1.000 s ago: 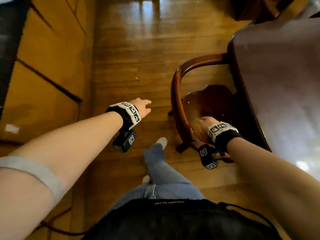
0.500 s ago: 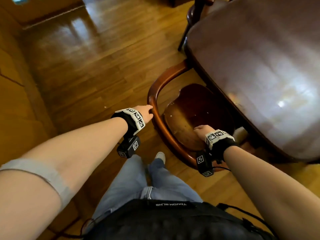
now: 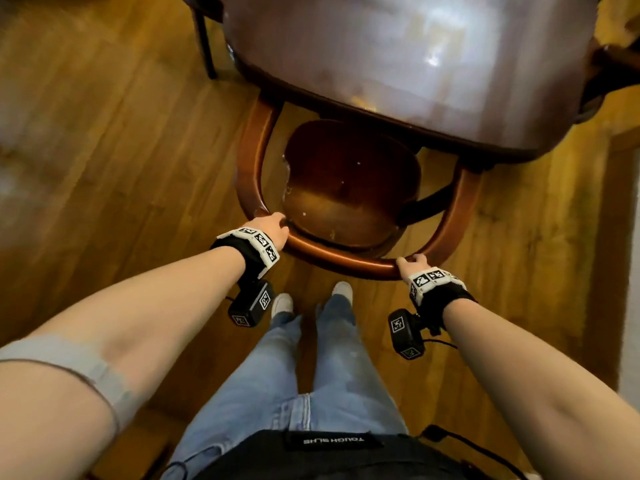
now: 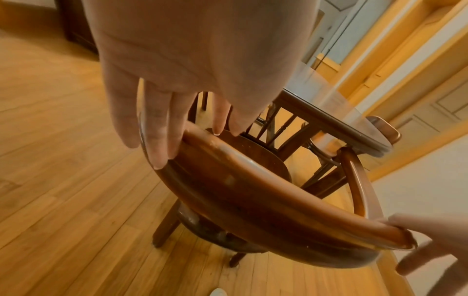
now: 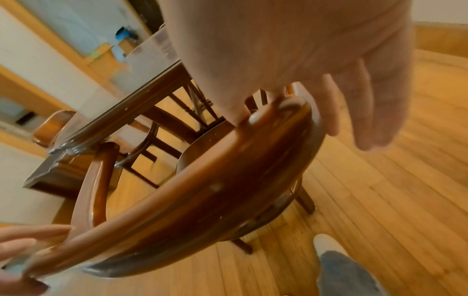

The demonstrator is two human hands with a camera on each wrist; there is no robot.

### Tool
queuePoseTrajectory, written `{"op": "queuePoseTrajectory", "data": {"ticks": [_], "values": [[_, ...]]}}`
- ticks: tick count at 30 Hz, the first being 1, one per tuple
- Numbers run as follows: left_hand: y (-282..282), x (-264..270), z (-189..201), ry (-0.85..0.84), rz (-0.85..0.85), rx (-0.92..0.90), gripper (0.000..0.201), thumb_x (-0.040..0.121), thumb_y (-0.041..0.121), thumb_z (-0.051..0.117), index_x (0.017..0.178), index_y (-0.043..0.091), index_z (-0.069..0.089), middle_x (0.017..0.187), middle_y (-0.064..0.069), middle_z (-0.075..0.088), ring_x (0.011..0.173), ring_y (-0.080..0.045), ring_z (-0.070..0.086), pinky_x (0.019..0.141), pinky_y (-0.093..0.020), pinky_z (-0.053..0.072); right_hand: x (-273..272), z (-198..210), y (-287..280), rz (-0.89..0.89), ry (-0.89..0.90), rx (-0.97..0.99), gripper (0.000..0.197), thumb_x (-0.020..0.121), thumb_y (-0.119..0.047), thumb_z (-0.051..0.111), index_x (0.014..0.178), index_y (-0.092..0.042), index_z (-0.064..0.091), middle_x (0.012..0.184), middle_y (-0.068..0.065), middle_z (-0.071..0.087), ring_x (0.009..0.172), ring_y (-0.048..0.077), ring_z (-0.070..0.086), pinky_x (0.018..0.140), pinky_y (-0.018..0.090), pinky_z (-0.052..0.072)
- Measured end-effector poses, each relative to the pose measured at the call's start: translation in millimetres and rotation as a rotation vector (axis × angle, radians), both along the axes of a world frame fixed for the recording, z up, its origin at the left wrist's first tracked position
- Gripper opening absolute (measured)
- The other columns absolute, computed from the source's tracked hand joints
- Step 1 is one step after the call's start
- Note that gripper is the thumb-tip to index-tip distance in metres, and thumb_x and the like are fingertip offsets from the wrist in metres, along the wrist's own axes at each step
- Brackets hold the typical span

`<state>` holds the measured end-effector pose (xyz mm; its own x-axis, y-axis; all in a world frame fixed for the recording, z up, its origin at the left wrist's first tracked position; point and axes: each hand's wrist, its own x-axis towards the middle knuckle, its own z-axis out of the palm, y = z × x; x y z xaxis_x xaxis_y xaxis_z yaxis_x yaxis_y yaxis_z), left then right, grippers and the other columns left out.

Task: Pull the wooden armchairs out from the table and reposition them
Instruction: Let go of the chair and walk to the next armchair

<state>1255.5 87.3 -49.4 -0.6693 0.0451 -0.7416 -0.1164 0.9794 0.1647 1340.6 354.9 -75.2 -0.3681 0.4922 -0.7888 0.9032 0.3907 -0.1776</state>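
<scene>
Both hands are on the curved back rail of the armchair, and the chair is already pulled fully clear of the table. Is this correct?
Not quite. Both the left hand and right hand are on the armchair's back rail, but the chair is not clear of the table: the head view shows its seat front and arm ends under the table edge.

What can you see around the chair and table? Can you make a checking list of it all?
Surface: wooden floor, glossy planks.
Job's things: wooden armchair tucked at the table, seat partly under it.
Clutter: nothing seen.
Hands: left hand and right hand both on the chair's curved back rail, fingers over it.
Cables: thin black wire by the right wrist camera.
Surroundings: another chair at the table's far side; pale walls.
</scene>
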Motion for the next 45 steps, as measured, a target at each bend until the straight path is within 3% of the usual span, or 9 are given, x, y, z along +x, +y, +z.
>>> {"op": "queuePoseTrajectory", "data": {"ticks": [4, 10, 16, 21, 25, 28, 33, 41, 45], "values": [[-5, -2, -24, -0.050, 0.055, 0.077, 0.044, 0.098, 0.041, 0.039, 0.138, 0.025, 0.049, 0.137, -0.008, 0.056, 0.120, -0.030, 0.056, 0.099, -0.036, 0.046, 11, -7, -17, -0.072, 0.033, 0.036, 0.057, 0.089, -0.049, 0.045, 0.137, -0.020, 0.037, 0.112, 0.017, 0.061, 0.099, 0.036, 0.060, 0.092, 0.039, 0.048], [-6, -2, -42, 0.002, 0.260, 0.159, 0.034, 0.095, 0.038, 0.044, 0.119, 0.025, 0.065, 0.111, -0.009, 0.069, 0.089, -0.029, 0.062, 0.080, -0.031, 0.047, 16, -21, -27, -0.267, 0.147, -0.015, 0.033, 0.082, -0.043, 0.058, 0.110, -0.025, 0.052, 0.102, 0.011, 0.063, 0.093, 0.034, 0.066, 0.088, 0.048, 0.055], [-15, 12, -50, -0.002, 0.441, 0.246, 0.034, 0.096, 0.020, 0.045, 0.122, 0.019, 0.067, 0.119, -0.013, 0.068, 0.106, -0.035, 0.065, 0.089, -0.035, 0.051, 32, -25, -42, -0.412, 0.221, -0.034, 0.006, 0.083, -0.024, 0.065, 0.086, -0.024, 0.060, 0.081, 0.005, 0.061, 0.073, 0.028, 0.067, 0.077, 0.046, 0.060], [-20, 21, -51, 0.029, 0.523, 0.296, 0.033, 0.095, 0.016, 0.046, 0.117, 0.016, 0.070, 0.116, -0.015, 0.069, 0.096, -0.036, 0.066, 0.086, -0.035, 0.053, 41, -26, -52, -0.408, 0.270, 0.015, 0.003, 0.084, -0.020, 0.061, 0.082, -0.021, 0.062, 0.077, 0.008, 0.063, 0.058, 0.026, 0.064, 0.065, 0.036, 0.060], [-29, 38, -49, 0.025, 0.538, 0.314, 0.032, 0.095, 0.015, 0.047, 0.113, 0.016, 0.072, 0.116, -0.015, 0.069, 0.106, -0.038, 0.064, 0.088, -0.035, 0.052, 57, -25, -58, -0.404, 0.262, -0.002, 0.003, 0.087, -0.016, 0.059, 0.089, -0.016, 0.061, 0.062, 0.003, 0.057, 0.042, 0.015, 0.056, 0.039, 0.019, 0.047], [-36, 64, -47, 0.009, 0.526, 0.303, 0.031, 0.095, 0.014, 0.046, 0.113, 0.016, 0.072, 0.118, -0.014, 0.068, 0.108, -0.036, 0.064, 0.091, -0.034, 0.050, 83, -23, -66, -0.398, 0.251, -0.018, 0.003, 0.088, -0.016, 0.059, 0.089, -0.016, 0.062, 0.064, 0.003, 0.057, 0.040, 0.014, 0.054, 0.035, 0.016, 0.045], [-53, 114, -45, 0.011, 0.527, 0.302, 0.033, 0.096, 0.012, 0.044, 0.114, 0.013, 0.072, 0.122, -0.014, 0.066, 0.112, -0.035, 0.062, 0.096, -0.034, 0.048, 130, -20, -81, -0.416, 0.248, -0.044, 0.002, 0.088, -0.015, 0.060, 0.087, -0.014, 0.062, 0.067, 0.006, 0.057, 0.046, 0.019, 0.052, 0.048, 0.025, 0.047], [-85, 189, -47, -0.005, 0.486, 0.249, 0.032, 0.096, 0.012, 0.046, 0.117, 0.011, 0.070, 0.124, -0.016, 0.065, 0.115, -0.037, 0.060, 0.096, -0.035, 0.048, 206, -13, -108, -0.377, 0.179, -0.101, 0.005, 0.089, -0.015, 0.058, 0.090, -0.013, 0.062, 0.064, 0.004, 0.056, 0.045, 0.018, 0.054, 0.043, 0.022, 0.046], [-96, 206, -45, -0.099, 0.426, 0.207, 0.034, 0.098, 0.011, 0.044, 0.126, 0.009, 0.064, 0.133, -0.013, 0.060, 0.124, -0.033, 0.056, 0.104, -0.036, 0.045, 225, -10, -113, -0.343, 0.142, -0.134, 0.005, 0.088, -0.016, 0.061, 0.092, -0.013, 0.063, 0.086, 0.011, 0.063, 0.046, 0.019, 0.054, 0.037, 0.017, 0.046]]}}
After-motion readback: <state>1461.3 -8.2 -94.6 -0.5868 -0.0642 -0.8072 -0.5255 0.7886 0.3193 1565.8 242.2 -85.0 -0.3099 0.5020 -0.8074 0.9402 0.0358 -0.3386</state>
